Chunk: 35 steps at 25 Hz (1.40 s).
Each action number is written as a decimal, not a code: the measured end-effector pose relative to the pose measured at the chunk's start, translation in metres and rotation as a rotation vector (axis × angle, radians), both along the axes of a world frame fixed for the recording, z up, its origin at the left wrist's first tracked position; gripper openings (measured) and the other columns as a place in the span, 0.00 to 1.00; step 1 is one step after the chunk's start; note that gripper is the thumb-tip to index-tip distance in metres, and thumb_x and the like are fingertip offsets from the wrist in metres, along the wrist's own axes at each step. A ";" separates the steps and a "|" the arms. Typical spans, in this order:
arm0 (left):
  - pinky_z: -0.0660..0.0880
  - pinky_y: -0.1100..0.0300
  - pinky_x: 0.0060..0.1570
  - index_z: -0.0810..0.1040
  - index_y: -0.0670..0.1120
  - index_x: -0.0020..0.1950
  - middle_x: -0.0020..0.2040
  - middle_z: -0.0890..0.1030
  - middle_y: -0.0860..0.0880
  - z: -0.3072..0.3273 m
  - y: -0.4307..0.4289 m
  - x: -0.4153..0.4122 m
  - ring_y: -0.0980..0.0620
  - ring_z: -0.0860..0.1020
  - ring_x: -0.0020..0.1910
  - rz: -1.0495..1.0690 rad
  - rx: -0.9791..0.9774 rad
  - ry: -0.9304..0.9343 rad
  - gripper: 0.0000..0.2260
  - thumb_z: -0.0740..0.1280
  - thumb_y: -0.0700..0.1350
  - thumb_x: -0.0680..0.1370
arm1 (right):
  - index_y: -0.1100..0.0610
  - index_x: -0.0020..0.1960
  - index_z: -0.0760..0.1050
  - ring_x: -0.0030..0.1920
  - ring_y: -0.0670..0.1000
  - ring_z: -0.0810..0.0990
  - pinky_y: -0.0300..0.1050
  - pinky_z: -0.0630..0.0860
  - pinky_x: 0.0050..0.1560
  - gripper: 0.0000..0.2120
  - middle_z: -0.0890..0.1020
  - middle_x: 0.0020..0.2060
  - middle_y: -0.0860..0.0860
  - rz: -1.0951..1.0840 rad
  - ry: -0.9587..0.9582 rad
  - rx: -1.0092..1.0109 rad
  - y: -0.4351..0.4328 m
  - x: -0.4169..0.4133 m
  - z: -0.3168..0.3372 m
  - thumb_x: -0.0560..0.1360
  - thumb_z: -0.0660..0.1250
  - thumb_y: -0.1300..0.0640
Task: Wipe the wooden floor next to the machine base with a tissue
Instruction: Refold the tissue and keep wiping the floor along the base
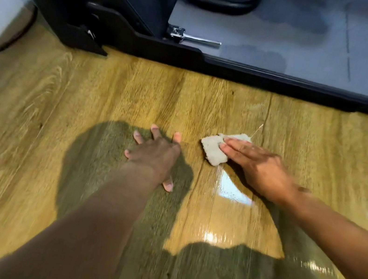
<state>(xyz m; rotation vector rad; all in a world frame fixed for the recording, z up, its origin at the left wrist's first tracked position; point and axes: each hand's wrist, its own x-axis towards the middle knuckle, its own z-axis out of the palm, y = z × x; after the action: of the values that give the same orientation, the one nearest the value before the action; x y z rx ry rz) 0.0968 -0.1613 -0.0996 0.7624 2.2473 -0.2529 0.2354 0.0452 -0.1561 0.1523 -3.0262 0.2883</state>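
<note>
Pressing flat fingers on the folded tissue (214, 150), the right hand (256, 167) keeps it on the wooden floor (138, 87), not squeezing it; the left hand (154, 155) lies spread on the boards beside it, holding nothing; there is bare wood between the tissue and the long black edge of the machine base (263, 75); a shiny metal bolt (193, 39) sits by the base; a black cable (5, 44) runs at the far left.
</note>
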 end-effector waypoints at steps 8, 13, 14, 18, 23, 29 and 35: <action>0.60 0.28 0.63 0.34 0.52 0.76 0.74 0.35 0.36 0.001 -0.003 0.000 0.25 0.42 0.71 0.018 0.012 -0.014 0.57 0.78 0.49 0.66 | 0.51 0.71 0.66 0.60 0.53 0.78 0.51 0.79 0.53 0.22 0.73 0.67 0.52 -0.190 0.064 -0.112 -0.068 0.069 0.002 0.78 0.58 0.62; 0.59 0.28 0.63 0.36 0.53 0.76 0.75 0.35 0.36 0.002 -0.002 0.002 0.27 0.41 0.72 0.058 0.034 -0.023 0.57 0.78 0.47 0.65 | 0.50 0.72 0.66 0.64 0.52 0.76 0.49 0.79 0.53 0.25 0.67 0.71 0.50 -0.343 -0.062 -0.113 -0.047 0.033 0.026 0.78 0.63 0.65; 0.59 0.28 0.63 0.36 0.53 0.77 0.75 0.35 0.36 0.003 -0.003 0.003 0.27 0.41 0.72 0.065 0.038 -0.020 0.56 0.78 0.47 0.66 | 0.50 0.72 0.65 0.65 0.53 0.74 0.50 0.78 0.56 0.26 0.67 0.71 0.51 -0.377 -0.068 -0.126 -0.053 0.039 0.025 0.77 0.63 0.66; 0.61 0.32 0.65 0.42 0.54 0.77 0.77 0.40 0.40 0.005 -0.005 0.012 0.32 0.47 0.74 0.004 0.032 0.051 0.50 0.76 0.43 0.70 | 0.48 0.74 0.63 0.67 0.49 0.71 0.48 0.76 0.60 0.27 0.68 0.71 0.48 -0.011 -0.048 -0.093 -0.106 0.145 0.006 0.77 0.63 0.60; 0.58 0.36 0.69 0.48 0.56 0.78 0.78 0.43 0.44 0.005 0.007 0.028 0.35 0.46 0.75 -0.083 0.141 0.053 0.45 0.75 0.47 0.70 | 0.48 0.73 0.64 0.63 0.53 0.77 0.50 0.78 0.57 0.21 0.71 0.69 0.51 -0.061 -0.093 -0.020 -0.050 0.108 0.038 0.80 0.55 0.50; 0.57 0.30 0.66 0.43 0.56 0.77 0.77 0.47 0.39 -0.002 0.038 0.044 0.31 0.48 0.74 0.007 0.079 0.042 0.57 0.80 0.48 0.61 | 0.52 0.73 0.65 0.69 0.48 0.68 0.45 0.67 0.69 0.24 0.70 0.70 0.50 0.529 -0.052 0.010 -0.063 0.166 0.011 0.78 0.59 0.63; 0.54 0.31 0.67 0.42 0.55 0.77 0.77 0.42 0.37 -0.002 0.040 0.042 0.29 0.44 0.73 0.035 0.045 0.025 0.58 0.81 0.47 0.61 | 0.49 0.71 0.65 0.42 0.37 0.76 0.34 0.75 0.38 0.19 0.71 0.68 0.54 0.115 -0.029 -0.009 -0.003 0.026 0.033 0.82 0.49 0.50</action>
<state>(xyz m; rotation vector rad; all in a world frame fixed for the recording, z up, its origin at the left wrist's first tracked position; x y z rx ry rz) 0.1388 -0.1214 -0.1019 0.7468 2.2943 -0.1974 0.2611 0.0418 -0.1233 0.3250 -3.0492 0.3157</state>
